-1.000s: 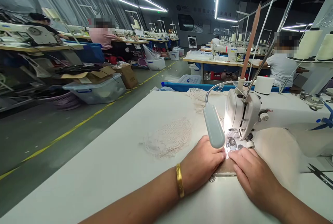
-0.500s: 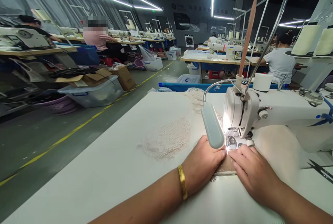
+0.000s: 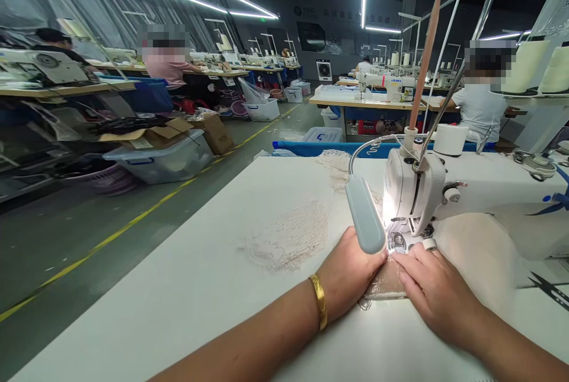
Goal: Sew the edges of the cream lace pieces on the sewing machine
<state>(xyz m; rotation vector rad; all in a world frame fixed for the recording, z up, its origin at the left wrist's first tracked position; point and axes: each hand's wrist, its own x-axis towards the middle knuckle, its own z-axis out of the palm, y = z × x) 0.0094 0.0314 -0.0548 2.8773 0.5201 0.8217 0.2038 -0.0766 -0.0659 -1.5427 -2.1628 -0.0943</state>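
A white sewing machine [image 3: 411, 186] stands at the right, its lamp lighting the needle area. Just in front of the needle, my left hand [image 3: 351, 269] has its fingers closed on the left edge of a beige lace fabric [image 3: 386, 280]. My right hand [image 3: 433, 287] presses on the right side of the same fabric, thumb and fingers together. Both sets of fingertips nearly meet below the presser foot. A grey-green lamp head [image 3: 365, 214] hangs over my left fingertips and hides part of them. Pale fabric [image 3: 475, 252] lies right of the needle.
A lace piece [image 3: 293, 237] lies flat on the white table [image 3: 178, 287], with more lace [image 3: 333, 160] by the far edge. Black scissors [image 3: 551, 290] rest at the right. Thread cones [image 3: 524, 65] stand behind the machine. Other people sit at machines farther off.
The view has shifted slightly. My left wrist and its gold bracelet have moved a little right and up; both hands remain on the fabric at the needle.
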